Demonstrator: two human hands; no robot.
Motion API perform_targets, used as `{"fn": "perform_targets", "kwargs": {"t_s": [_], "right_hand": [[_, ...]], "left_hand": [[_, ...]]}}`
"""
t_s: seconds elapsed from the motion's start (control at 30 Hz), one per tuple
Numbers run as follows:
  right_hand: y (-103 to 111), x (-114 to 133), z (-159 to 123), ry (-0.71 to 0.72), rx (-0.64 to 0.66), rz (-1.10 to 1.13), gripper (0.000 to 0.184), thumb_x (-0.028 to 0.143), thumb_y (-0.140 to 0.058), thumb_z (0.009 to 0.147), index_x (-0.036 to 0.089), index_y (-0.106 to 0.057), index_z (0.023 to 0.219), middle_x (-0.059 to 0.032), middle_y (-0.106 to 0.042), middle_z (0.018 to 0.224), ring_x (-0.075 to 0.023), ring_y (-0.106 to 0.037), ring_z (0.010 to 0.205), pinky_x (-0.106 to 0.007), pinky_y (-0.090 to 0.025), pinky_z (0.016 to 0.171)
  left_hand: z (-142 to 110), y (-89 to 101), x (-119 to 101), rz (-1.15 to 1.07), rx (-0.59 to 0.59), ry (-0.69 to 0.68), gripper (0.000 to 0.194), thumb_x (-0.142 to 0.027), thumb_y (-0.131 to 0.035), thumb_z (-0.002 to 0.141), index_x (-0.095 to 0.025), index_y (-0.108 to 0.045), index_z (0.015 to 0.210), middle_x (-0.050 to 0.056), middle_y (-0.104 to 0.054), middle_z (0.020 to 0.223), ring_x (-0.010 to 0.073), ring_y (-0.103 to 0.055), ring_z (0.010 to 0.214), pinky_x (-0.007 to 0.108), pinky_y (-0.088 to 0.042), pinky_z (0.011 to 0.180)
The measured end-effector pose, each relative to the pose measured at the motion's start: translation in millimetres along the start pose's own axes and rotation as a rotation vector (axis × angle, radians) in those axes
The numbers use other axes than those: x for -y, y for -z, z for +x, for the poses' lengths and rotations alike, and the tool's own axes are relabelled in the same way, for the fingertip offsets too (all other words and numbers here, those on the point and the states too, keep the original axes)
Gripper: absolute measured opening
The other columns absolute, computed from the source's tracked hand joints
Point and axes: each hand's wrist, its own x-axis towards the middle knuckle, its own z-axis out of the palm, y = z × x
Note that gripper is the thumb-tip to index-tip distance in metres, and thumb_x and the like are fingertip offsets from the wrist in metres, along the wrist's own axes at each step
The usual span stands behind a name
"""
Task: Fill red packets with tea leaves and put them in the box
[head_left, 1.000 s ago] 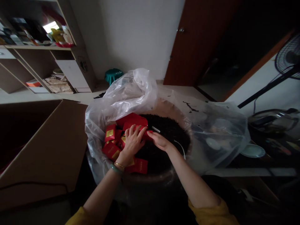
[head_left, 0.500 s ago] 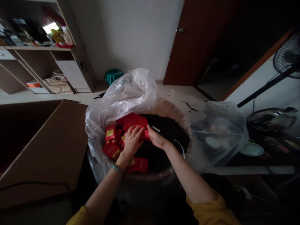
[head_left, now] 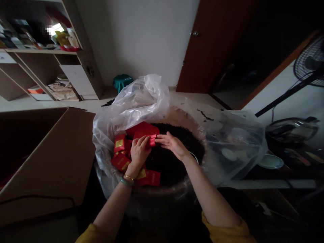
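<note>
My left hand (head_left: 139, 152) is closed round a small red packet (head_left: 152, 140), whose end points to the right. My right hand (head_left: 175, 145) has its fingers stretched out flat, their tips at that end of the packet; whether they press on it I cannot tell. Below both hands lies a mass of dark, dry, leaf-like bits (head_left: 182, 131) in a round tub lined with clear plastic (head_left: 144, 98). Several red packets with gold labels (head_left: 119, 143) are heaped on the left side of the tub, beside a larger red sheet or bag (head_left: 141, 129).
A large cardboard box (head_left: 76, 145) stands close on the left. To the right are a dark table with a pale dish (head_left: 271, 161), a glass-lidded pan or kettle (head_left: 293, 130) and a black fan (head_left: 310, 62). A green-covered bin (head_left: 123, 82) stands by the wall.
My right hand has drawn back slightly to the right and its fingers have straightened. My left hand has shifted a little left, keeping the packet, whose end now shows.
</note>
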Motion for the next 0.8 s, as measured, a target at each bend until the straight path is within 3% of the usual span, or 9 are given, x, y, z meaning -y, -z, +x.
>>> {"fn": "perform_targets", "kwargs": {"t_s": [0.1,0.17,0.27,0.37,0.5,0.8], "right_hand": [[6,-11,-8,0.115,-0.194,-0.251,0.047,0.055,-0.040,0.090,0.019,-0.063,0.110,-0.0121,-0.067,0.109,-0.0236,-0.062,0.102,-0.043,-0.048,0.089],[0,-25,-14,0.130,-0.171,-0.625,0.036,0.040,-0.059,0.082,0.020,-0.063,0.112,-0.0120,-0.065,0.112,-0.0255,-0.060,0.105,-0.044,-0.047,0.092],[-24,-46,-23,0.088,-0.037,-1.174,0.075,0.020,-0.079,0.060,0.024,-0.053,0.129,-0.0170,-0.045,0.138,-0.0361,-0.045,0.122,-0.050,-0.043,0.095],[-51,-56,-25,0.065,0.012,-1.455,0.087,0.018,-0.080,0.061,0.030,-0.042,0.138,-0.0198,-0.032,0.147,-0.0424,-0.040,0.124,-0.056,-0.043,0.089],[-64,-52,-16,0.119,0.048,-1.580,0.072,0.015,-0.072,0.070,0.032,-0.045,0.134,-0.0173,-0.038,0.143,-0.0384,-0.042,0.122,-0.053,-0.044,0.088],[-47,-42,-4,0.096,-0.013,-1.539,0.042,0.008,-0.058,0.077,0.025,-0.059,0.115,-0.0132,-0.052,0.122,-0.0274,-0.054,0.105,-0.034,-0.052,0.073]], "left_hand": [[0,0.6,1,-0.009,-0.032,0.048,0.050,-0.020,-0.063,0.074,-0.025,-0.059,0.123,0.004,-0.063,0.120,0.0274,-0.052,0.105,0.039,-0.045,0.092],[0,0.7,2,-0.023,-0.050,0.065,0.049,-0.021,-0.063,0.074,-0.024,-0.059,0.123,0.004,-0.064,0.120,0.0270,-0.052,0.105,0.039,-0.045,0.092],[0,-0.1,3,-0.047,-0.087,0.094,0.049,-0.022,-0.064,0.074,-0.022,-0.059,0.122,0.005,-0.064,0.118,0.0264,-0.053,0.103,0.038,-0.045,0.092],[0,-1.7,5,-0.061,-0.109,0.106,0.050,-0.021,-0.065,0.073,-0.021,-0.059,0.122,0.005,-0.065,0.116,0.0258,-0.054,0.103,0.037,-0.045,0.092],[1,-1.9,4,-0.074,-0.104,0.116,0.049,-0.020,-0.064,0.072,-0.021,-0.059,0.121,0.005,-0.065,0.116,0.0257,-0.054,0.103,0.037,-0.045,0.092],[0,-4.3,6,-0.143,-0.105,0.146,0.048,-0.022,-0.064,0.073,-0.021,-0.058,0.121,0.005,-0.065,0.117,0.0257,-0.056,0.105,0.038,-0.045,0.091]]}}
